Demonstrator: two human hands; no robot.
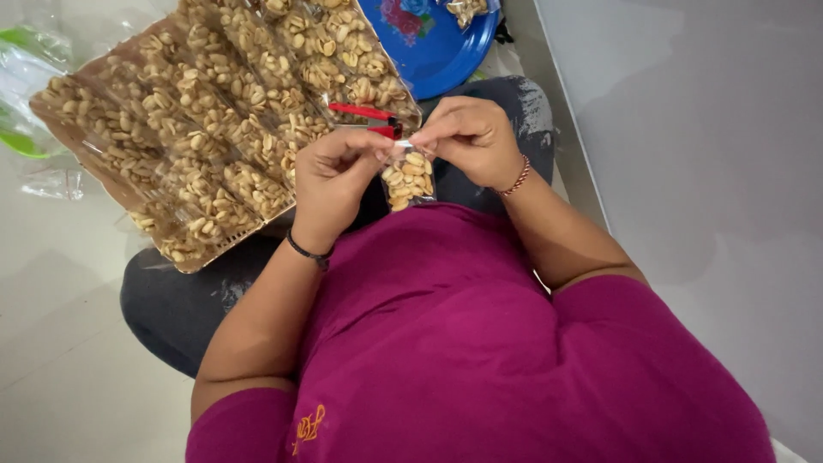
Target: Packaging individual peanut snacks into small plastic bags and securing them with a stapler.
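— What do the hands hold?
— Left hand (pixel 330 176) and right hand (pixel 470 137) pinch the top of a small clear packet of peanuts (pixel 408 182), hanging above the lap.
— Beyond it?
— A red lighter (pixel 369 116), a tray of filled packets (pixel 206 129).

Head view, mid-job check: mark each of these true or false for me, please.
1. Both hands hold the small clear packet of peanuts at its top edge. True: left hand and right hand pinch it together.
2. The packet is empty. False: it holds peanuts.
3. A red lighter lies beyond the hands. True.
4. The plate at the top is green. False: it is blue with a flower print.
5. Filled packets lie in rows on a board to the left. True.
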